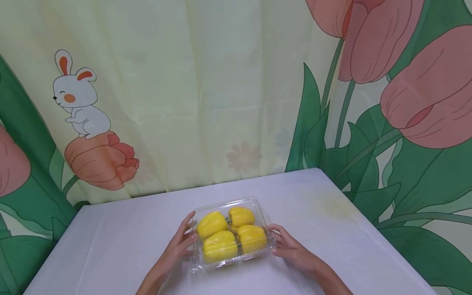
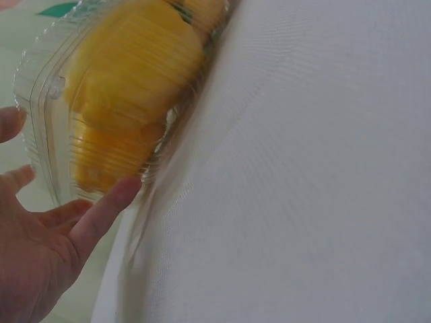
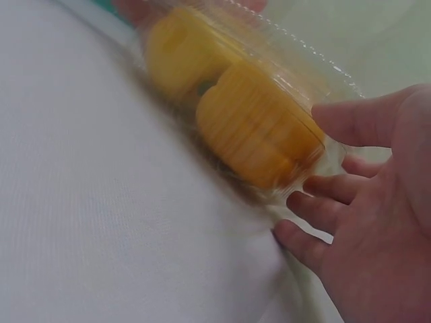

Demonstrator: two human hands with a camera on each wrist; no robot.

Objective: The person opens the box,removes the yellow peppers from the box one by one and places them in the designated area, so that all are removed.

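Observation:
A clear plastic clamshell box (image 1: pixel 220 265) holds several yellow bell peppers (image 1: pixel 220 246), and its lid looks closed over them. From the left side my left hand (image 1: pixel 176 246) grips it, fingers spread along the edge. My right hand (image 1: pixel 291 249) holds the opposite side, thumb toward the near corner. In the left wrist view, fingertips (image 2: pixel 126 192) sit at the ribbed wall, low by the white cloth. The right wrist view has the thumb (image 3: pixel 353 122) at the upper edge and the other fingers lower down at the box's end.
A table under a white cloth (image 1: pixel 121 241) surrounds the box. Behind it hangs a pale curtain (image 1: pixel 228 82) printed with a rabbit (image 1: pixel 86 106) and flowers. Large printed tulips (image 1: pixel 435 90) cover the right side. The table's far edge meets the curtain.

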